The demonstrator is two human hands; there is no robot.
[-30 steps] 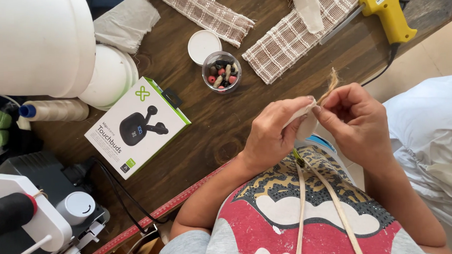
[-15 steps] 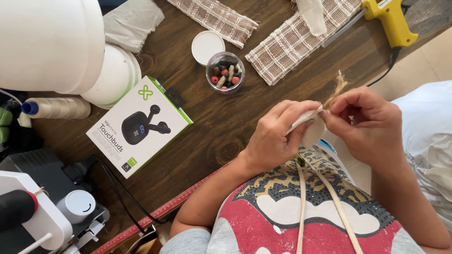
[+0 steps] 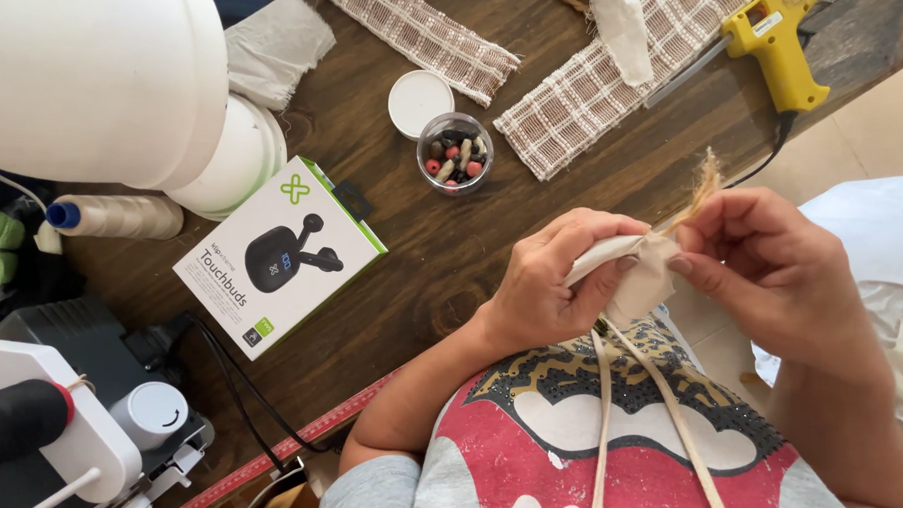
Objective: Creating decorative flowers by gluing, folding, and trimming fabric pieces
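Above the near edge of the dark wooden tabletop (image 3: 422, 255), both hands meet over a small piece of cream cloth (image 3: 637, 273). The left hand (image 3: 553, 281) has its grip closed around the cloth, fingers curled over the top and thumb underneath. The right hand (image 3: 772, 273) pinches the cloth's other edge together with a tuft of straw fibre (image 3: 704, 180) that sticks up past the fingertips. Two cream straps (image 3: 637, 418) hang down from the cloth over a red printed shirt (image 3: 598, 449).

Beyond the hands, a small clear cup (image 3: 455, 152) stands open on the tabletop, holding mixed red, black and pale beads; its white lid (image 3: 419, 103) lies just beside it. Two strips of checked woven fabric (image 3: 606, 88) lie farther back, and a yellow glue gun (image 3: 774, 37) rests at the far right corner. To the left are a white and green earbuds box (image 3: 276, 255), a spool of cream thread (image 3: 115, 218), a large white lamp shade (image 3: 85, 86) and a sewing machine (image 3: 58, 438). A red ruler (image 3: 308, 434) runs along the near edge.
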